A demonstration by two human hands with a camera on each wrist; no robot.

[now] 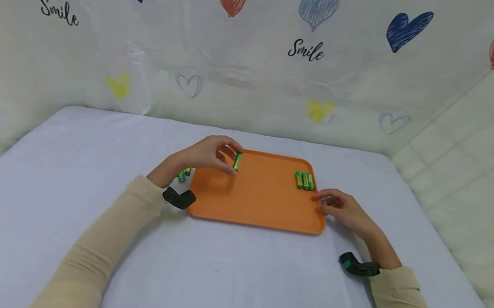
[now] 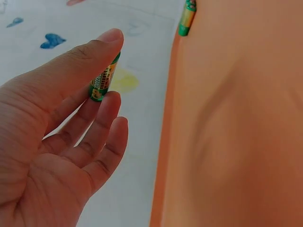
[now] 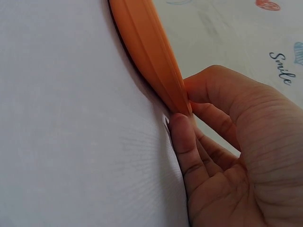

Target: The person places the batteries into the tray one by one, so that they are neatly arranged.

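My left hand (image 1: 215, 153) is above the left half of an orange tray (image 1: 259, 204), pinching a green and yellow battery (image 1: 238, 161) between thumb and fingers. The left wrist view shows that same battery (image 2: 104, 80), partly covered by the thumb. Three similar batteries (image 1: 305, 181) lie side by side near the tray's right edge. Beside them, my right hand (image 1: 341, 207) grips the tray's right rim. From the right wrist, thumb and fingertips are seen on the tray's edge (image 3: 154, 52).
More batteries (image 1: 182, 175) lie on the white cloth just left of the tray, partly hidden behind my left wrist. The white-covered table (image 1: 223, 274) extends around the tray. A pale sheet (image 1: 249, 62) printed with hearts stands behind the table.
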